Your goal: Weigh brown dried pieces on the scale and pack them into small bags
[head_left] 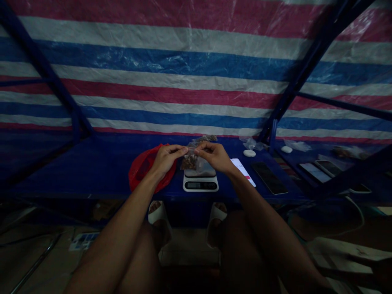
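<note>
Between my hands hangs a small clear plastic bag (189,162) with brown bits in its lower part. My left hand (168,158) pinches its upper edge from the left, thumb against fingers. From the right, my right hand (215,156) pinches the same edge. Just below the bag is a white digital scale (200,183) with a dark display; whether the bag touches its platform I cannot tell. A red plastic bag (137,171) lies open beside my left hand. Behind my hands rests another clear bag (209,138) with brown contents.
Right of the scale lie a white phone (243,172) and a dark phone (269,178), with a white rounded object (249,153) behind. Blue metal posts (286,102) slant up at both sides. A striped tarp (171,85) closes off the back.
</note>
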Demonstrator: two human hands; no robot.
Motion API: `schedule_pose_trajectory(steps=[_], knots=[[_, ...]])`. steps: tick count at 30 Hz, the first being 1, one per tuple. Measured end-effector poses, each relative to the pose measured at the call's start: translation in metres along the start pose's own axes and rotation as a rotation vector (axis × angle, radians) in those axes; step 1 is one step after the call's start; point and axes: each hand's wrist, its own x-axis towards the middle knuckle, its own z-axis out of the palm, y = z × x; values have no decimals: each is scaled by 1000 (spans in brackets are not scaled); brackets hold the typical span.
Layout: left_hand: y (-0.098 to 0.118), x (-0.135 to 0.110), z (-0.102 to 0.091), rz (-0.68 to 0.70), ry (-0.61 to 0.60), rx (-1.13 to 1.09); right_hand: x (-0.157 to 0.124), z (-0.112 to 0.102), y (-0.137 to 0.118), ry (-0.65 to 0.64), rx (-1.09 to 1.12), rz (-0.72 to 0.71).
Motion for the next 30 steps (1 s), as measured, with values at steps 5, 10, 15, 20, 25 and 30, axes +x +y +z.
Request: schedule_pose_trajectory(steps=[5, 10, 15, 20, 25, 30], knots=[[-1, 4, -4, -3, 31, 39, 2, -6, 4, 57, -57, 12], [3, 27, 11, 158, 158, 272, 10, -7, 15, 277, -142, -20], [-17, 58, 36, 343, 318, 516, 3, -21, 28, 317, -260, -6], [-42, 55, 28, 249, 231, 691, -18, -47, 27, 62, -352, 73], [-20, 32, 6, 282, 123, 791, -34, -64, 20, -33, -383, 137], [3, 7, -40, 110, 89, 1031, -40, -71, 17, -114, -385, 216]])
